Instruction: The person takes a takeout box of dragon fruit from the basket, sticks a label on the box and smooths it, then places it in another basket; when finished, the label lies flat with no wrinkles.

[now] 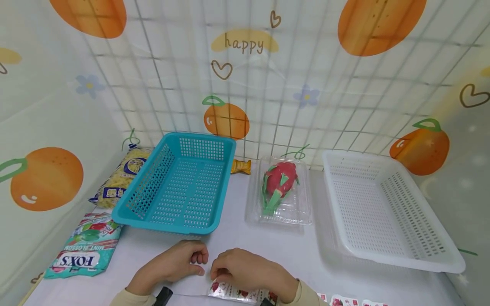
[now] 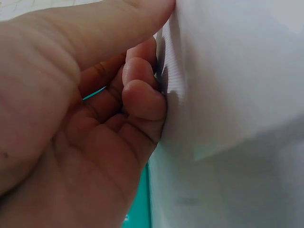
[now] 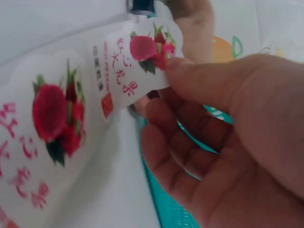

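Note:
My right hand (image 1: 245,267) pinches a strip of stickers (image 3: 137,57) between thumb and fingers, low in the middle of the head view. The strip is white, printed with red dragon fruit and pink Chinese lettering. Just to the left, my left hand (image 1: 180,261) rests low over the white tabletop, its fingers loosely curled and thumb stretched out. In the left wrist view its fingertips (image 2: 142,97) lie right at a white surface, and no object shows between them. A dragon fruit (image 1: 281,178) lies in a clear plastic box (image 1: 300,212) beyond my right hand.
A teal basket (image 1: 164,227) stands behind my left hand, a white basket (image 1: 367,253) at the right. Left of the teal one lie a FOX'S candy bag (image 1: 86,246) and a yellow food bag (image 1: 124,174). A small orange packet (image 1: 242,167) sits near the back wall. More stickers (image 1: 344,301) extend rightward.

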`<state>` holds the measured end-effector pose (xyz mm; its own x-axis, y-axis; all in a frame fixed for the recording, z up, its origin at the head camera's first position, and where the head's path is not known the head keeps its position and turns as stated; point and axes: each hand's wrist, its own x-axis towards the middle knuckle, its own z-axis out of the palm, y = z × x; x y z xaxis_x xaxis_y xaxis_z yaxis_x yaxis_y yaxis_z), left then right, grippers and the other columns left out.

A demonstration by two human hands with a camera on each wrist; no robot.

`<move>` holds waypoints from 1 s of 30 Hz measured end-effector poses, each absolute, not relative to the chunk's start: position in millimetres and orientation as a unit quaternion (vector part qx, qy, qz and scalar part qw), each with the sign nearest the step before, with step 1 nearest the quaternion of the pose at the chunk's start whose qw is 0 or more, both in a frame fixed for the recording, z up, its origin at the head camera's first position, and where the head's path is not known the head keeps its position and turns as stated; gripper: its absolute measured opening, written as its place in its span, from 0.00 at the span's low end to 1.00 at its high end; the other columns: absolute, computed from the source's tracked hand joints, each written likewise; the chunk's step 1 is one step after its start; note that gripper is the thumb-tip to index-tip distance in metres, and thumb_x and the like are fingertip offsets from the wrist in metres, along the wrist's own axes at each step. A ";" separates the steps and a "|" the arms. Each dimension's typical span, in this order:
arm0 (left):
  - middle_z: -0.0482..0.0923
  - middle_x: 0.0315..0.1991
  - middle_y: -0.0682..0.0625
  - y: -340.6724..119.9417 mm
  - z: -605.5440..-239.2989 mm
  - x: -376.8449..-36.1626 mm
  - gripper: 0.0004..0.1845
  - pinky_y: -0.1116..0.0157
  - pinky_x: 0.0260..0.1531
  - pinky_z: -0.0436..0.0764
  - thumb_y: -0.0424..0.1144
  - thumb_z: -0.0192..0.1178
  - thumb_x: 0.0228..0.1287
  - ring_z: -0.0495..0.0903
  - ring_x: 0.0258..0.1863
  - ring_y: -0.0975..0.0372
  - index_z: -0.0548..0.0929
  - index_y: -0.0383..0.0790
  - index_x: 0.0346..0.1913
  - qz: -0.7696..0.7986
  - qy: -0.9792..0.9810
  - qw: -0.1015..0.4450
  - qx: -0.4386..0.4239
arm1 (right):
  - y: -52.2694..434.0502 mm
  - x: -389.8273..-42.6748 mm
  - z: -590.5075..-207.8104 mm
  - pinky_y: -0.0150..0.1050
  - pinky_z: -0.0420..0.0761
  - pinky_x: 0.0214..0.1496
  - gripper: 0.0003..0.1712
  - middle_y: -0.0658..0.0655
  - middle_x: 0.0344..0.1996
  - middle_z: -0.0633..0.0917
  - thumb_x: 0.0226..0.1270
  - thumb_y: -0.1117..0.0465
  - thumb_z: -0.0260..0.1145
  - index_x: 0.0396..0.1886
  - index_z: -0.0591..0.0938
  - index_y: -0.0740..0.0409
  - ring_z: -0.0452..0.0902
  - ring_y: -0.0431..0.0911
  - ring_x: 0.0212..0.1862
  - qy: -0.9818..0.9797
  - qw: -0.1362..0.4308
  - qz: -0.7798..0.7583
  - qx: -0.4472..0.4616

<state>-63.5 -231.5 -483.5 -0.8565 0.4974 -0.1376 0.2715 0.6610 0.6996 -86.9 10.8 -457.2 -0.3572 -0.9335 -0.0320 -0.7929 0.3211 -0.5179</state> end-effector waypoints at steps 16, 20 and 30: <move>0.73 0.26 0.60 -230.8 -484.2 -62.9 0.13 0.72 0.30 0.71 0.41 0.77 0.54 0.69 0.28 0.73 0.80 0.50 0.34 0.357 0.895 0.171 0.206 | 40.5 -101.5 -423.0 0.23 0.79 0.39 0.04 0.40 0.34 0.86 0.74 0.56 0.66 0.39 0.87 0.46 0.74 0.26 0.35 0.778 0.168 -0.374 -0.476; 0.73 0.26 0.60 -230.3 -484.2 -62.6 0.13 0.73 0.30 0.72 0.40 0.77 0.54 0.69 0.28 0.73 0.81 0.51 0.34 0.359 0.894 0.175 0.202 | 50.3 -106.6 -417.2 0.28 0.81 0.41 0.03 0.42 0.32 0.87 0.72 0.56 0.68 0.38 0.87 0.47 0.76 0.28 0.35 0.780 0.155 -0.415 -0.442; 0.73 0.27 0.59 -229.6 -481.2 -61.4 0.12 0.72 0.32 0.71 0.39 0.76 0.56 0.69 0.30 0.72 0.80 0.50 0.35 0.349 0.898 0.174 0.206 | 75.0 -120.5 -405.3 0.31 0.80 0.39 0.03 0.41 0.30 0.86 0.71 0.55 0.70 0.34 0.86 0.45 0.78 0.34 0.35 0.815 0.066 -0.435 -0.377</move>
